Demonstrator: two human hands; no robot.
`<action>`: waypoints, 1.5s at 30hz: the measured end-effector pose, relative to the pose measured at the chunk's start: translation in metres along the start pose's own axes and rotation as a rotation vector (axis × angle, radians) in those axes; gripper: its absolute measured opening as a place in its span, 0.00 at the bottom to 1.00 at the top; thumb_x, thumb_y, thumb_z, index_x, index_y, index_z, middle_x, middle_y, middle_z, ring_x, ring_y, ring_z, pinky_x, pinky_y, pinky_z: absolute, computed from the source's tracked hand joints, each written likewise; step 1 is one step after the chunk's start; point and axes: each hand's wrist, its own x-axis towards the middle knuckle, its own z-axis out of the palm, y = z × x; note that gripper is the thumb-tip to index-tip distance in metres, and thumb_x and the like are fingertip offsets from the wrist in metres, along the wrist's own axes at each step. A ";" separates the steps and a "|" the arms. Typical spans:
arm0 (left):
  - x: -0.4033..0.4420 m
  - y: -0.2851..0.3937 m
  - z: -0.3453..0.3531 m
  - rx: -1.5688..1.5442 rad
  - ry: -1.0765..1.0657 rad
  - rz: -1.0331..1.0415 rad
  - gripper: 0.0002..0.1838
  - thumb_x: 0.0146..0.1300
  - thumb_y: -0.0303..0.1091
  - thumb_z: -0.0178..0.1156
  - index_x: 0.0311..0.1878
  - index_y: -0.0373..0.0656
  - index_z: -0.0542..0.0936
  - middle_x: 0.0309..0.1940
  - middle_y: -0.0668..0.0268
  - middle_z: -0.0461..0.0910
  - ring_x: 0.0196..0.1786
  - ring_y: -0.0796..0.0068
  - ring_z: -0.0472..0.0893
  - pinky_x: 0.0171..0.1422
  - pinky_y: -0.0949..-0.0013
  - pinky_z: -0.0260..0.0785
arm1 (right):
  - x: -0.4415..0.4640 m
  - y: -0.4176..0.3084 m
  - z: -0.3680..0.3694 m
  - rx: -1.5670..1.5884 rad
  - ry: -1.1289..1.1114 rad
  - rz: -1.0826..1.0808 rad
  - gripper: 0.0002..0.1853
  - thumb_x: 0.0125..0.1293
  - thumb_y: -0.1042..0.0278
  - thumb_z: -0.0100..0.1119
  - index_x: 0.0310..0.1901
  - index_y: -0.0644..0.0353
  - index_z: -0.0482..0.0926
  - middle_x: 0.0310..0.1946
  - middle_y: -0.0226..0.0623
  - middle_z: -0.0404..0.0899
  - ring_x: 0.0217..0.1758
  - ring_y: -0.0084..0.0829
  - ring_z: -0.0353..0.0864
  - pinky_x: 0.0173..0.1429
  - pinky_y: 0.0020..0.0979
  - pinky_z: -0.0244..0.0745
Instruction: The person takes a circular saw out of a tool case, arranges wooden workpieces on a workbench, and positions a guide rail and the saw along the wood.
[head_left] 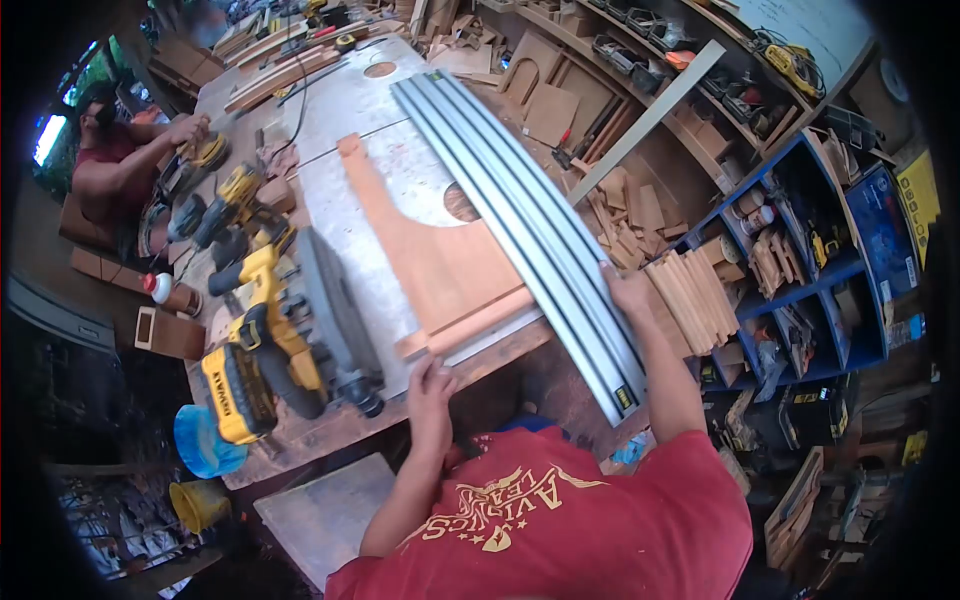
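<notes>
A long silver guide rail (520, 210) with dark stripes lies diagonally over the bench and the right part of a brown wooden panel (435, 262) with a curved cutout. My right hand (628, 292) grips the rail's right edge near its close end; its fingertips are partly hidden. My left hand (432, 385) is at the panel's near edge, beside a wooden strip (480, 318). Its fingers are bent and close together; whether they pinch anything is too small to tell. A yellow and black circular saw (270, 340) rests on the bench left of the panel.
Yellow drills (235, 200) and a bottle (172, 292) are on the bench's left side. Across it, another person (130, 165) handles a sander (205, 152). Blue shelving (840, 290), wood slats (692, 300) and an upright board (648, 120) are at the right.
</notes>
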 end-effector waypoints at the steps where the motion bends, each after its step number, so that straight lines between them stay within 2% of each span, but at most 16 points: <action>1: 0.009 -0.017 -0.008 -0.209 -0.015 -0.119 0.26 0.73 0.35 0.61 0.70 0.35 0.67 0.66 0.51 0.74 0.64 0.58 0.79 0.69 0.59 0.72 | 0.008 0.004 -0.006 -0.057 -0.004 0.038 0.37 0.64 0.32 0.61 0.45 0.68 0.89 0.38 0.59 0.88 0.48 0.50 0.89 0.57 0.43 0.78; 4: 0.019 -0.034 0.006 -0.366 0.157 -0.166 0.27 0.74 0.40 0.60 0.68 0.34 0.67 0.67 0.50 0.74 0.67 0.55 0.77 0.72 0.54 0.71 | 0.041 0.048 -0.024 0.198 -0.060 0.107 0.35 0.61 0.38 0.71 0.41 0.74 0.88 0.36 0.53 0.89 0.42 0.43 0.89 0.52 0.40 0.79; 10: 0.025 -0.035 0.075 -0.452 0.225 -0.246 0.26 0.72 0.44 0.64 0.61 0.35 0.69 0.67 0.43 0.72 0.70 0.49 0.73 0.75 0.52 0.68 | 0.049 0.068 -0.165 0.401 -0.169 0.007 0.27 0.66 0.42 0.71 0.33 0.66 0.87 0.24 0.34 0.82 0.28 0.24 0.79 0.36 0.29 0.71; 12: 0.017 -0.053 0.086 -0.218 0.119 -0.162 0.22 0.70 0.42 0.65 0.58 0.36 0.74 0.65 0.48 0.76 0.68 0.56 0.75 0.71 0.54 0.70 | 0.061 0.089 -0.189 0.484 -0.219 0.088 0.26 0.67 0.43 0.71 0.30 0.63 0.85 0.22 0.31 0.80 0.26 0.20 0.76 0.33 0.27 0.69; 15: -0.015 -0.046 0.147 0.715 0.037 0.228 0.22 0.67 0.39 0.68 0.58 0.37 0.77 0.62 0.53 0.79 0.65 0.55 0.77 0.69 0.54 0.70 | 0.059 0.100 -0.199 0.632 -0.169 0.052 0.24 0.70 0.46 0.69 0.27 0.61 0.83 0.22 0.27 0.78 0.24 0.16 0.71 0.30 0.25 0.65; 17: -0.002 -0.037 0.183 1.210 -0.208 0.807 0.30 0.62 0.37 0.71 0.64 0.35 0.74 0.65 0.51 0.76 0.69 0.49 0.73 0.74 0.50 0.66 | 0.062 0.117 -0.198 0.673 -0.125 0.029 0.24 0.71 0.46 0.68 0.28 0.61 0.83 0.23 0.27 0.78 0.25 0.17 0.71 0.31 0.24 0.66; 21: 0.076 -0.038 0.290 1.609 -0.625 1.054 0.36 0.63 0.45 0.68 0.70 0.36 0.70 0.72 0.47 0.66 0.79 0.45 0.60 0.82 0.45 0.51 | 0.053 0.156 -0.177 0.747 -0.133 0.039 0.24 0.71 0.47 0.68 0.29 0.63 0.82 0.24 0.26 0.78 0.28 0.17 0.71 0.32 0.24 0.65; 24: 0.149 -0.093 0.314 2.049 -0.796 1.288 0.33 0.63 0.47 0.67 0.66 0.35 0.75 0.62 0.48 0.76 0.73 0.43 0.69 0.82 0.44 0.50 | 0.032 0.155 -0.182 0.746 -0.079 0.051 0.24 0.71 0.48 0.68 0.29 0.64 0.82 0.24 0.25 0.76 0.28 0.16 0.69 0.31 0.25 0.62; 26: 0.118 -0.102 0.338 2.267 -1.049 1.039 0.31 0.64 0.48 0.65 0.64 0.36 0.77 0.55 0.49 0.81 0.67 0.45 0.75 0.80 0.46 0.56 | 0.027 0.191 -0.180 0.670 -0.108 0.121 0.25 0.70 0.47 0.69 0.29 0.64 0.82 0.24 0.26 0.77 0.28 0.17 0.70 0.32 0.26 0.63; 30: 0.047 -0.070 0.336 1.387 -1.339 0.352 0.28 0.64 0.47 0.66 0.61 0.37 0.80 0.44 0.52 0.85 0.56 0.48 0.82 0.72 0.49 0.68 | 0.003 0.211 -0.182 0.651 -0.097 0.239 0.26 0.68 0.45 0.70 0.27 0.64 0.81 0.22 0.27 0.76 0.27 0.17 0.69 0.31 0.27 0.63; 32: 0.065 -0.054 0.305 1.318 -1.107 0.831 0.24 0.67 0.48 0.64 0.57 0.39 0.82 0.53 0.49 0.83 0.62 0.47 0.79 0.70 0.50 0.69 | -0.005 0.219 -0.188 0.590 -0.080 0.241 0.26 0.68 0.45 0.70 0.26 0.63 0.81 0.22 0.27 0.76 0.27 0.17 0.69 0.31 0.28 0.63; 34: 0.103 -0.021 0.302 1.436 -0.547 0.615 0.30 0.66 0.51 0.66 0.60 0.36 0.79 0.54 0.46 0.82 0.60 0.42 0.79 0.70 0.48 0.68 | -0.009 0.245 -0.181 0.476 -0.055 0.225 0.29 0.67 0.43 0.70 0.24 0.66 0.79 0.20 0.29 0.75 0.26 0.19 0.68 0.31 0.31 0.64; 36: 0.173 -0.027 0.287 1.637 -0.080 0.994 0.39 0.63 0.55 0.68 0.66 0.31 0.74 0.61 0.35 0.75 0.67 0.43 0.75 0.70 0.51 0.69 | -0.008 0.245 -0.176 0.404 -0.007 0.225 0.30 0.67 0.43 0.69 0.24 0.67 0.78 0.19 0.30 0.73 0.26 0.21 0.68 0.31 0.33 0.64; 38: 0.204 -0.001 0.331 1.522 -0.138 0.306 0.53 0.57 0.60 0.71 0.73 0.29 0.64 0.72 0.30 0.62 0.75 0.40 0.65 0.75 0.47 0.62 | -0.013 0.235 -0.173 0.394 0.017 0.216 0.32 0.67 0.42 0.69 0.24 0.69 0.77 0.18 0.30 0.72 0.26 0.22 0.67 0.32 0.36 0.63; 41: 0.253 -0.046 0.361 1.806 0.277 0.437 0.63 0.52 0.63 0.73 0.79 0.31 0.53 0.74 0.34 0.60 0.77 0.38 0.61 0.77 0.41 0.54 | -0.021 0.240 -0.168 0.380 0.013 0.191 0.31 0.67 0.42 0.69 0.24 0.67 0.78 0.19 0.28 0.71 0.26 0.22 0.66 0.32 0.35 0.63; 45: 0.278 -0.026 0.378 1.715 0.256 0.223 0.67 0.51 0.60 0.76 0.82 0.37 0.46 0.67 0.43 0.65 0.69 0.47 0.67 0.73 0.44 0.57 | -0.043 0.219 -0.169 0.488 0.087 0.185 0.29 0.68 0.45 0.70 0.23 0.66 0.77 0.21 0.23 0.69 0.28 0.21 0.63 0.33 0.32 0.61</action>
